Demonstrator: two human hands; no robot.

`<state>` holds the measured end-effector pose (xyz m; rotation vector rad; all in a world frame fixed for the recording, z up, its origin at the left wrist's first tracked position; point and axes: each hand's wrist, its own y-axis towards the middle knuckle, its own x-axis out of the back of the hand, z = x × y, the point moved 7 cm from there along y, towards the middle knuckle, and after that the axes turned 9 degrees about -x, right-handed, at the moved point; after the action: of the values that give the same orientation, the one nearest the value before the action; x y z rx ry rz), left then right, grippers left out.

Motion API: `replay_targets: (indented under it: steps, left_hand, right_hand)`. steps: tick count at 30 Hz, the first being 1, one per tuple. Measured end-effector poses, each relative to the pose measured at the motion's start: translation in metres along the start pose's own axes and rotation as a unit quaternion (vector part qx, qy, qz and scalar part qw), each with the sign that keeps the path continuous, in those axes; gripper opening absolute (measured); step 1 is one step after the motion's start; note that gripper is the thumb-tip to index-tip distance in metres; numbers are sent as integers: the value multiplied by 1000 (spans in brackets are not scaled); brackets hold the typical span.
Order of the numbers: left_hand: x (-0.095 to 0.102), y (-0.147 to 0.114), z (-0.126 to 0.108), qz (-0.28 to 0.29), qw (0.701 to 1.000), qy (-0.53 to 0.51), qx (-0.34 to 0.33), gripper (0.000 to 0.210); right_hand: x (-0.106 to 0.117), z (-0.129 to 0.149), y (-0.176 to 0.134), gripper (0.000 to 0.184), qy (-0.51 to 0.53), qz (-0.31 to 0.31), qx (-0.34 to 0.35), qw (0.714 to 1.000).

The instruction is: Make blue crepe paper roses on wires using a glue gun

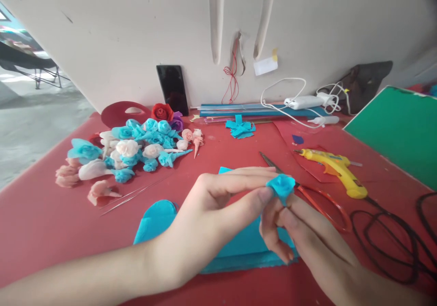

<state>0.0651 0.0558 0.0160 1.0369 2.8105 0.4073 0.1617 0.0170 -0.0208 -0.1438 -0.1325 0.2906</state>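
Note:
A small blue crepe paper rose (pixel 282 186) is held up between both hands over the table. My left hand (pixel 218 210) pinches its petals between thumb and fingers from the left. From below and to the right, my right hand (pixel 303 228) pinches the narrow base of the rose. Beneath the hands lies a stack of blue crepe paper (pixel 235 260), partly hidden by my left hand. A rounded blue paper piece (pixel 159 212) shows left of the wrist. Scissors with red handles (pixel 321 203) lie just behind my right hand, their blades pointing away.
Finished paper flowers (pixel 136 144) in blue, white and pink are heaped at the left. Blue paper strips (pixel 240 127) lie behind. A yellow glue gun (pixel 336 167) rests at the right, its black cable (pixel 385 251) coiled nearby. A phone (pixel 172 87) leans on the wall.

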Motion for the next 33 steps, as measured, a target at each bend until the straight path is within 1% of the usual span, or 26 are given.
replay_targets:
  steps: [3, 6, 9, 11, 14, 18, 25, 28, 31, 33]
  left_hand:
    - [6, -2, -3, -32, 999, 34, -27, 19]
    - [9, -2, -4, -43, 996, 75, -31, 22]
    - [9, -2, -6, -47, 995, 84, -37, 22]
    - [9, -1, -7, -51, 994, 81, -41, 23]
    - [9, 0, -8, -53, 995, 67, -43, 25]
    - [8, 2, -5, -52, 997, 54, -34, 27]
    - [7, 3, 1, -65, 998, 8, -6, 24]
    - [8, 3, 3, -49, 998, -28, 7, 23]
    - [8, 3, 1, -18, 998, -53, 4, 28]
    - [10, 3, -1, -7, 999, -50, -1, 30]
  right_hand:
    - [-2, 3, 1, 33, 2, 9, -3, 1000]
    - [-3, 9, 2, 34, 1, 11, 1, 1000]
    - [-4, 11, 2, 35, 0, 14, 12, 1000]
    - [-4, 8, 0, 32, -10, 10, 15, 1000]
    - [0, 2, -5, 26, -24, -12, 20, 999]
    - [0, -1, -8, 19, -5, -6, 14, 1000]
    - [-1, 6, -7, 31, -5, -14, 20, 1000]
    - [-2, 5, -6, 32, 29, -4, 16, 999]
    - [-2, 1, -3, 30, 104, 8, -3, 995]
    - [-3, -2, -2, 30, 146, 14, -22, 989]
